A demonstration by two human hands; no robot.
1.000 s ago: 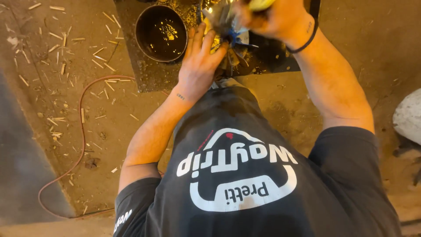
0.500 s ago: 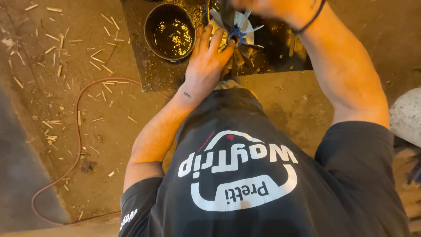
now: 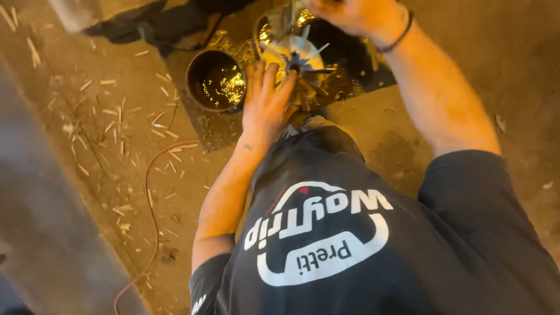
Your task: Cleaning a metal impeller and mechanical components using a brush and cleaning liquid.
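My left hand point(image 3: 267, 104) reaches forward, its fingers laid around the near side of a yellow and white object with dark, thin spokes point(image 3: 298, 61). That object stands on a dark, wet mat point(image 3: 213, 131). Above it, at the frame's top edge, is my right hand point(image 3: 350, 14), with a black band on the wrist. Its fingers are curled, partly cut off by the frame, and what they hold is hidden. Left of the spoked object sits a round black pot point(image 3: 216, 81) holding shiny golden liquid.
My black printed T-shirt point(image 3: 350, 233) fills the lower right. A thin red cable point(image 3: 150, 198) curves over the dusty floor at the left, among scattered pale wood splinters point(image 3: 116, 116). A grey slab edge point(image 3: 41, 233) runs along the lower left.
The view has shifted, so the pot and the spoked object now sit lower in the frame. My left hand stays on the object; my right hand stays above it.
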